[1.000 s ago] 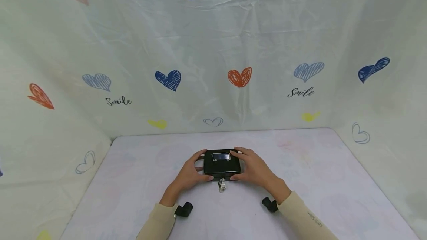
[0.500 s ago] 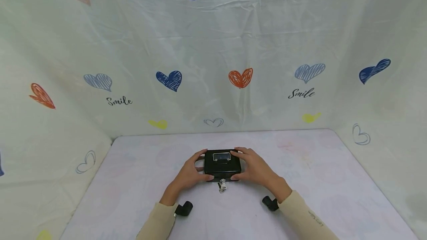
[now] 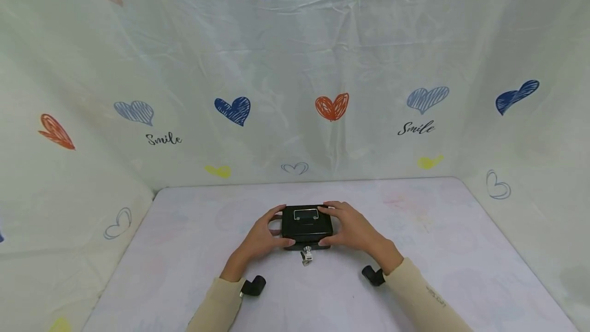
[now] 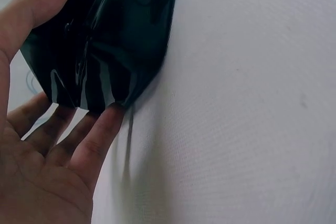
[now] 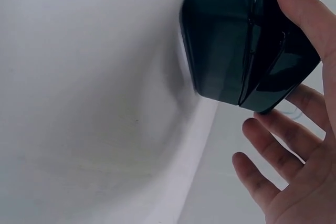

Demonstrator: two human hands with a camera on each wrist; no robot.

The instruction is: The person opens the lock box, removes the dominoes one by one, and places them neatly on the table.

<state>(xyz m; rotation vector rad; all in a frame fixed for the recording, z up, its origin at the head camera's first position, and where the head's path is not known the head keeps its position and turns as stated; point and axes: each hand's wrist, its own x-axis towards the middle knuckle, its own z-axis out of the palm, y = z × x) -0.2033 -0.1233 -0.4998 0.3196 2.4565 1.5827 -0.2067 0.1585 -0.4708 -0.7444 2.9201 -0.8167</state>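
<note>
A small black cash box (image 3: pixel 306 227) with a metal carrying handle (image 3: pixel 306 214) on its lid sits on the table between both hands. Keys (image 3: pixel 307 256) hang at the front lock. My left hand (image 3: pixel 259 240) grips the left end, thumb at the front edge and fingers at the side and back. The right hand (image 3: pixel 354 229) holds the other end, its thumb at the front lip of the lid. In the right wrist view a dark wedge-shaped gap shows between the lid and base of the box (image 5: pixel 218 40). The inside is hidden.
The white table (image 3: pixel 193 229) has rounded far corners. A pale curtain (image 3: pixel 276 65) printed with hearts and "Smile" hangs behind and at both sides. Black wrist cameras stick out by the sleeves (image 3: pixel 218 304).
The pale reflection beneath the carrying handle has turned dark, so the lid's angle differs slightly. Both hands keep nearly the same places on the cash box.
</note>
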